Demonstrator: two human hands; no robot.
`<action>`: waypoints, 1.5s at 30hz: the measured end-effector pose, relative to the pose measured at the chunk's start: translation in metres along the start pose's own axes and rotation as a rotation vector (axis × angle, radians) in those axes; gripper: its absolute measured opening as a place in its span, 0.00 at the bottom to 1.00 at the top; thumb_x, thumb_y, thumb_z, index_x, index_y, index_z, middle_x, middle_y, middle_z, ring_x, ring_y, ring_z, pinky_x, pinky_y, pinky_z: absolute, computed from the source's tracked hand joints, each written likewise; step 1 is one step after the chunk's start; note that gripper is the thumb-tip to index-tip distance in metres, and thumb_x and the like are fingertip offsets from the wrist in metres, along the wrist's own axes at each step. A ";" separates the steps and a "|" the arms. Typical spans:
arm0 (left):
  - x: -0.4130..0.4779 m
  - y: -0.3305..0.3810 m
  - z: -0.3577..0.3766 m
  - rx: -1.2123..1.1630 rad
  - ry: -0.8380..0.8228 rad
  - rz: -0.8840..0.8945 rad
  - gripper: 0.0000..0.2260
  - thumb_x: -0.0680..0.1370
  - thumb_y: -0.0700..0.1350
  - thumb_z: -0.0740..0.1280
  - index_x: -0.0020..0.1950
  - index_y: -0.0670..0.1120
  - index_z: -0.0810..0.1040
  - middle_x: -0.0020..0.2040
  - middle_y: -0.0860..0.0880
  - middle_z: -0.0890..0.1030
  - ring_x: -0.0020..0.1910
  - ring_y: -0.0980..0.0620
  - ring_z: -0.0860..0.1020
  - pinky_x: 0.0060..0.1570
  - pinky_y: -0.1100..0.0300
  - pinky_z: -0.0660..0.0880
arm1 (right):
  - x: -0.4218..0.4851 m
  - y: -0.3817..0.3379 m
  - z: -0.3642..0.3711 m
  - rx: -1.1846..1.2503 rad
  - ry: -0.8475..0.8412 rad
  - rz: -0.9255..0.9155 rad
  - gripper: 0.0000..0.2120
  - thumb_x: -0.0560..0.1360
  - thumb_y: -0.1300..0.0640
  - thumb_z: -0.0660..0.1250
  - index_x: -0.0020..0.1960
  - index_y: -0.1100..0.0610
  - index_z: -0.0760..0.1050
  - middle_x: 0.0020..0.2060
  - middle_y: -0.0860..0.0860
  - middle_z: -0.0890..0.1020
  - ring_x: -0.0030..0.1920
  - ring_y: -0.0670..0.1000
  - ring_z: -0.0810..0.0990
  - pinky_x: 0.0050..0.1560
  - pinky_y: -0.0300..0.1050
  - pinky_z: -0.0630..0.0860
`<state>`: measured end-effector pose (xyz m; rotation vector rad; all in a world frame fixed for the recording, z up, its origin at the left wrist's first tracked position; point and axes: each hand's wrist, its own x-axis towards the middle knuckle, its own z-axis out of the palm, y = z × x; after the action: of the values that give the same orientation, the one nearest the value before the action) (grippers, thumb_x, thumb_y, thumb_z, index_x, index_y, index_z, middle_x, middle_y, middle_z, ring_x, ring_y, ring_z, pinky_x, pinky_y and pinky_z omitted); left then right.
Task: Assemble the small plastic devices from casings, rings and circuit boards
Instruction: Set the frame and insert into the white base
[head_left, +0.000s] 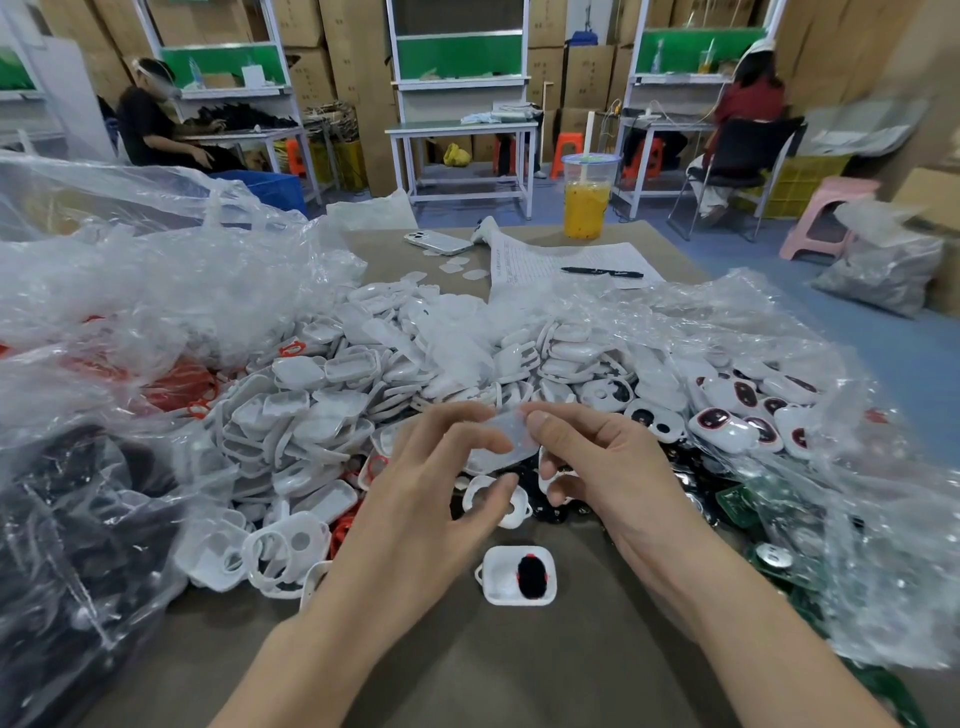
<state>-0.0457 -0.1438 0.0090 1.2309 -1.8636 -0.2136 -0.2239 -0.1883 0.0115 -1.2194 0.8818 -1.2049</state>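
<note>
Item: pale casing part (506, 441); being held above the table (519, 660) between both hands, just in front of the heap of white casings (322, 415).
Left hand (431, 499): fingers curling over the part's near end, thumb coming up under it, pinching; right hand (608, 467): thumb pressing on top, fingers tucking beneath, pinching the other end.
Open casing (519, 574): lying on the table below the hands; a black-and-red insert is sitting in it.
Red rings (176, 384): spilling from a plastic bag (130, 291) at the left; green circuit boards (737, 499): lying at the right; finished units (737, 423): piling up beyond them.
Step, as judged: the part is being oriented as a cover for fitting; the next move is calling for lining it up squarely over the open casing and pressing it down evenly.
</note>
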 end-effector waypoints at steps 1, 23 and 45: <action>0.000 0.000 0.000 0.009 0.013 0.006 0.08 0.77 0.56 0.65 0.55 0.58 0.75 0.62 0.65 0.71 0.65 0.61 0.71 0.58 0.72 0.68 | 0.000 0.000 0.000 -0.002 -0.003 -0.002 0.06 0.76 0.55 0.72 0.50 0.53 0.87 0.35 0.49 0.82 0.33 0.47 0.76 0.30 0.38 0.74; 0.012 0.002 -0.008 -0.981 -0.164 -0.594 0.07 0.77 0.51 0.70 0.45 0.50 0.85 0.42 0.47 0.81 0.39 0.50 0.77 0.45 0.60 0.79 | -0.007 -0.009 0.010 -0.065 -0.113 0.046 0.16 0.71 0.44 0.71 0.51 0.54 0.85 0.35 0.49 0.80 0.30 0.47 0.75 0.31 0.38 0.75; 0.008 -0.003 -0.004 -0.762 -0.158 -0.564 0.14 0.74 0.57 0.72 0.48 0.47 0.83 0.41 0.46 0.84 0.41 0.52 0.79 0.51 0.49 0.75 | -0.011 -0.011 0.010 -0.104 -0.117 0.042 0.08 0.78 0.51 0.70 0.46 0.55 0.83 0.32 0.49 0.78 0.31 0.48 0.75 0.33 0.39 0.76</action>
<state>-0.0414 -0.1510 0.0144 1.1574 -1.2919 -1.2309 -0.2188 -0.1748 0.0227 -1.3354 0.8871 -1.0541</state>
